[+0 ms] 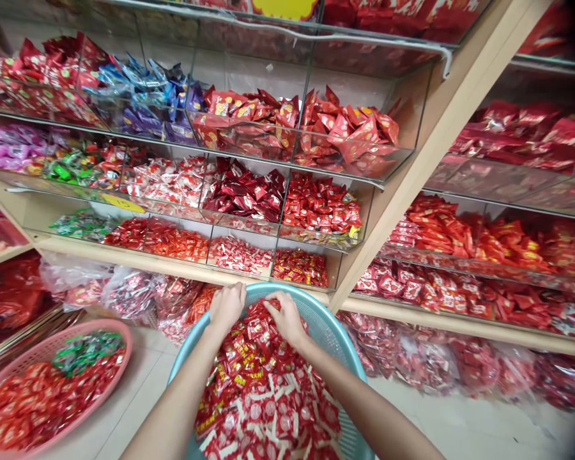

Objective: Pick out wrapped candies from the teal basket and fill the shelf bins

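Nearest the camera, the left forearm [184, 380] and right forearm [359, 396] are spanning the teal basket [328, 322], and red-and-white packets [273, 415] are lying between them in its near part. Red packets with yellow lettering [244, 354] are lying farther in, toward the basket's far side. Caution: both kinds are lying heaped and touching, so a careless sweep could be mixing them or pushing loose pieces over the basket's rim. Pressing down on that rim could be tipping the basket if its base is standing unsteadily; the base is hidden.

Left hand [227, 308]: resting at the basket's far rim, knuckles uppermost, fingers holding a curled shape; whether they are gripping the rim cannot be told. Right hand [286, 315]: hovering above the basket's far contents, wrist angling inward, thumb and fingertips lying close together; whether they are pinching a packet cannot be told.

Left of the basket, a pink basket [128, 342] is standing apart. Beyond the basket, a shelf unit [403, 191] is standing near, limiting knuckle clearance.
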Demonstrator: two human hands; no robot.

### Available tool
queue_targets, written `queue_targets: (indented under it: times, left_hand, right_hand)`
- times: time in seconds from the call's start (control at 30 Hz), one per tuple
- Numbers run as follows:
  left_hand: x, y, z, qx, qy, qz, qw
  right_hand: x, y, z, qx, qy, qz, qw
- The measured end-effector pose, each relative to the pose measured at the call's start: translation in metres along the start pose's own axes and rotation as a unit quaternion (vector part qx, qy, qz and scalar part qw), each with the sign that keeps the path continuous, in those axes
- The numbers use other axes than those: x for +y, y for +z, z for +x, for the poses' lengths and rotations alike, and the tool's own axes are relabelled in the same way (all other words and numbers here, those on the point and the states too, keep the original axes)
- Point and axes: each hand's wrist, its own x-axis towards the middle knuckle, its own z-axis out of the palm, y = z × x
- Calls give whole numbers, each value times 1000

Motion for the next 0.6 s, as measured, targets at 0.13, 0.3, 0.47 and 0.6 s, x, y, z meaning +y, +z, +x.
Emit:
queue_targets:
  times: [0.13,0.3,0.47,0.6]
  left_hand:
    - [-1,1,0,0,-4,8,1000]
    - [-2,2,0,3,1,16,1000]
    - [-2,1,0,-9,-9,5,1000]
    - [-2,0,0,-11,-7,-5,1000]
  right_hand:
    - [-7,14,-6,-72,-21,-54,996]
    - [-10,28,-7,-114,-32,-83,989]
    - [-9,18,0,-53,-23,-56,997]
    - [-2,-1,10,-41,71,-5,997]
